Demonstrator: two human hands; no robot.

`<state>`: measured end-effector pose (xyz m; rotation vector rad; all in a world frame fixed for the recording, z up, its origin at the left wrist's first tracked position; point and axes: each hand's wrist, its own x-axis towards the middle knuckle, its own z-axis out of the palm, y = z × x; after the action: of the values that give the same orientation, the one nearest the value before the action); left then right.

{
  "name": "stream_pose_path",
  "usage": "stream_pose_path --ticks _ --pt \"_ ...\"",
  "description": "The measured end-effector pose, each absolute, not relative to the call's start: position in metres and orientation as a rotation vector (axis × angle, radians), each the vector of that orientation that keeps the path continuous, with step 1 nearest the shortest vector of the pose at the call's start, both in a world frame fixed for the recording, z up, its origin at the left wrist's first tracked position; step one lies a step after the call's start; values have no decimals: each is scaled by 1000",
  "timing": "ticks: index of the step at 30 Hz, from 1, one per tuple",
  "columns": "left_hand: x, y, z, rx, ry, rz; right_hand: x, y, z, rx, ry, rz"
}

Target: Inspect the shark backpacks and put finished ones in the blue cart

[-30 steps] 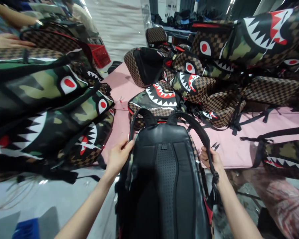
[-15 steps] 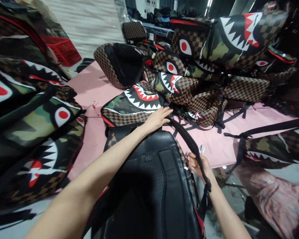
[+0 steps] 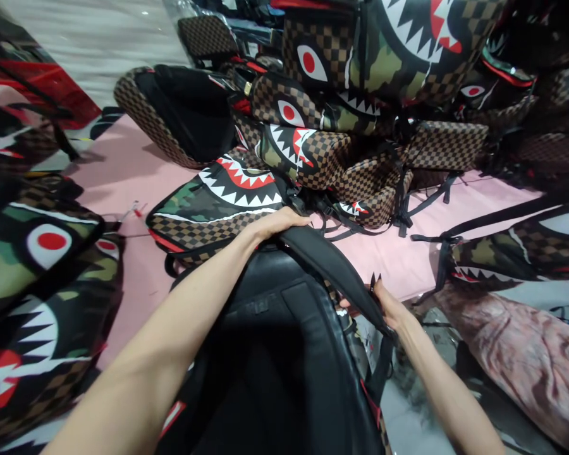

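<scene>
A black-backed backpack (image 3: 260, 303) lies before me with its padded back panel facing up. One padded shoulder strap (image 3: 334, 265) arches from its top to the lower right. My left hand (image 3: 284, 221) grips the strap's upper end, fingers partly hidden behind it. Around the strap's lower end my right hand (image 3: 384, 306) is closed, with its fingers partly under the padding. Dark pointed tips of small snips (image 3: 375, 279) stick up beside the right hand; their handles are hidden.
Checkered and camouflage shark-mouth backpacks (image 3: 308, 151) pile up on the pink table (image 3: 137, 164). More backpacks (image 3: 38, 303) stack at the left. A red crate (image 3: 57, 91) stands at the far left. At the right are another bag (image 3: 516, 246) and a person's patterned sleeve (image 3: 516, 354).
The view has shifted right. My left hand has gone from lying with fingers extended to gripping the strap's top. The strap has turned its broad face up, stretched between both hands.
</scene>
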<state>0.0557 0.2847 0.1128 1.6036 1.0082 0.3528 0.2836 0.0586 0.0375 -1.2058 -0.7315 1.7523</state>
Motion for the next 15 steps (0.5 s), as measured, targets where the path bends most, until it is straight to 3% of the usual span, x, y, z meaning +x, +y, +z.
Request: stream_pose_path --ticks 10,15 --pt "49 284 101 1656 1061 396 282 49 42 -1054 -418 1852" --pt "38 267 105 2067 1123 536 280 47 47 -995 -392 1947"
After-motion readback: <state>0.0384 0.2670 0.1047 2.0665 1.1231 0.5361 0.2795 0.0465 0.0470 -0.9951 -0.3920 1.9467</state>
